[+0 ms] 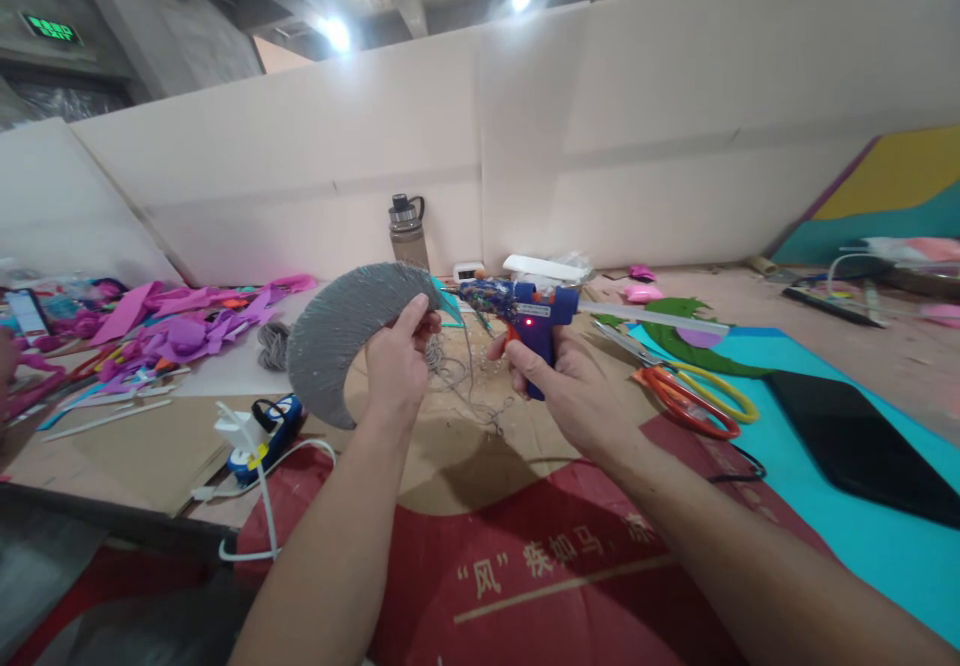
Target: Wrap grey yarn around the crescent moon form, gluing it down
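Observation:
A grey crescent-shaped piece (334, 331), its surface covered in fine strands, is pinched in my left hand (403, 351) near its right tip. My right hand (559, 376) is wrapped round the handle of a blue glue gun (546, 318), which has a small red light lit on its side. The gun's nozzle points left, close to the crescent's tip; whether they touch cannot be made out. Teal material (448, 303) shows behind that tip. Loose grey yarn (450, 364) lies on the brown board between and below my hands.
Scissors with orange handles (686, 401) and yellow-handled ones lie right, beside a black tablet-like slab (862, 441) on blue sheet. A bottle (407, 231) stands behind. Left are a power strip (271, 436) with white cables, a yarn ball (273, 346) and purple scraps (187, 331).

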`<state>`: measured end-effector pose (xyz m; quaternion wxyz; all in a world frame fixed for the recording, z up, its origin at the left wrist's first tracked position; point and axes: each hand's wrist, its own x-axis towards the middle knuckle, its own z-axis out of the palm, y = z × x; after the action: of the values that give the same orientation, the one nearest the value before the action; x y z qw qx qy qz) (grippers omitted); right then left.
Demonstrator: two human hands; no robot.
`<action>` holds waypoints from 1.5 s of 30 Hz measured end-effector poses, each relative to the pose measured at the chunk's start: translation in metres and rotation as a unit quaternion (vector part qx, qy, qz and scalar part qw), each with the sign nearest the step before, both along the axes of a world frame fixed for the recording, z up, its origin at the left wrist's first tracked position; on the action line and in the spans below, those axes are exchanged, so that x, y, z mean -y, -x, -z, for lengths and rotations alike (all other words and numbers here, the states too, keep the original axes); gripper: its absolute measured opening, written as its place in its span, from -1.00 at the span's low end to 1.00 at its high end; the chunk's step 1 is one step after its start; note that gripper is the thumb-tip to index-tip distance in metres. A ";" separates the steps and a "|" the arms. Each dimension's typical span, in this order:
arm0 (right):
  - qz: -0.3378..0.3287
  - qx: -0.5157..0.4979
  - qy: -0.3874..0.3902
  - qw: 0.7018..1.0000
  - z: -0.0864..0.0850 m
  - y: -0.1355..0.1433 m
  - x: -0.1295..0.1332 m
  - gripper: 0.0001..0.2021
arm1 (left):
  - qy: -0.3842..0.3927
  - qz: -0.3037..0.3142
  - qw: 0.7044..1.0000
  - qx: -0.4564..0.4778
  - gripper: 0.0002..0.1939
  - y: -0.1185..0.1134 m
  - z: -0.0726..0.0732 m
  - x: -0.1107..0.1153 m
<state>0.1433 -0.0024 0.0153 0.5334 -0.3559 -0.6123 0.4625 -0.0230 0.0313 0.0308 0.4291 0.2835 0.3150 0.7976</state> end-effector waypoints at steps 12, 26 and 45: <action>-0.006 0.005 0.024 1.000 -0.004 0.001 0.003 -0.69 | -0.004 0.012 1.000 0.015 -0.84 -0.001 -0.002 0.001; -0.004 -0.024 0.046 0.999 0.001 0.002 0.000 -0.64 | -0.010 0.035 0.999 -0.007 -0.85 0.000 -0.001 0.003; -0.015 -0.040 0.028 0.999 0.004 -0.001 -0.002 -0.68 | -0.020 0.055 0.998 -0.005 -0.84 0.000 0.000 0.003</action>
<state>0.1439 -0.0002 0.0116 0.5403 -0.3431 -0.5826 0.5010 -0.0232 0.0281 0.0313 0.4648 0.3127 0.2852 0.7777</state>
